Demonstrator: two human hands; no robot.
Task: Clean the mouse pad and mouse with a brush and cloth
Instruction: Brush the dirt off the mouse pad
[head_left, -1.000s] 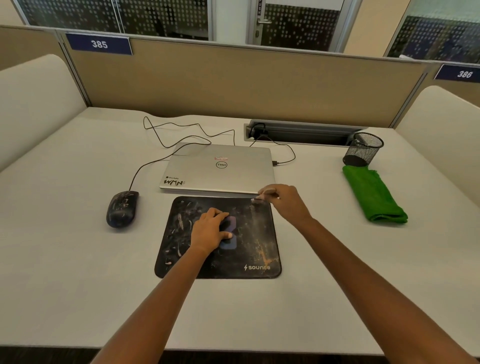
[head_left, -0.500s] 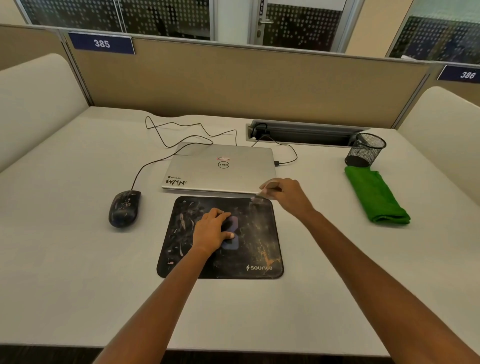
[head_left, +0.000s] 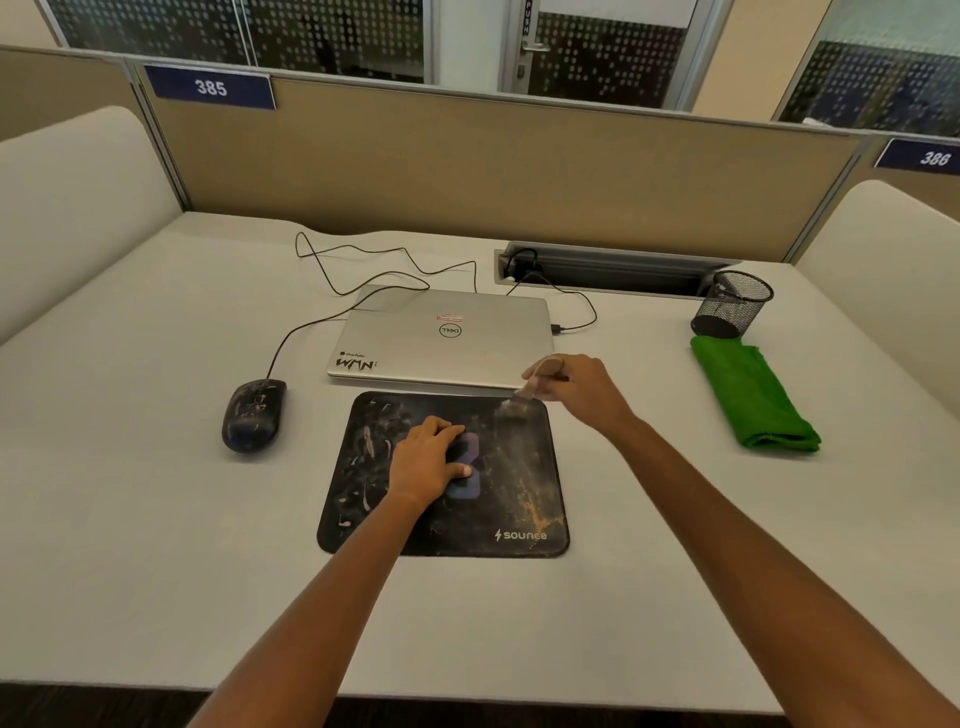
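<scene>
Closest to me, my two forearms reach out over the pale desk (head_left: 156, 519). My left hand (head_left: 428, 462) lies palm down on the middle of the black mouse pad (head_left: 524, 488), fingers loosely bent and thumb out to the side, pressing on it and gripping nothing. The pad is smeared with pale streaks on its left half and an orange dusting towards its near right corner. My right hand (head_left: 582, 387) sits at the pad's far right corner, fingers closed in a pinch round the handle of a small brush (head_left: 522, 397), whose bristles touch the pad just inside that corner. To the left of the pad, clear of it, the dark mouse (head_left: 253, 414) rests on the desk, streaked with grime. Just beyond the pad is a closed silver laptop (head_left: 447, 338). Well off to the right the folded green cloth (head_left: 750, 395) lies flat, with a black mesh cup (head_left: 732, 312) at its far end. A tan partition (head_left: 467, 171) closes the back.
</scene>
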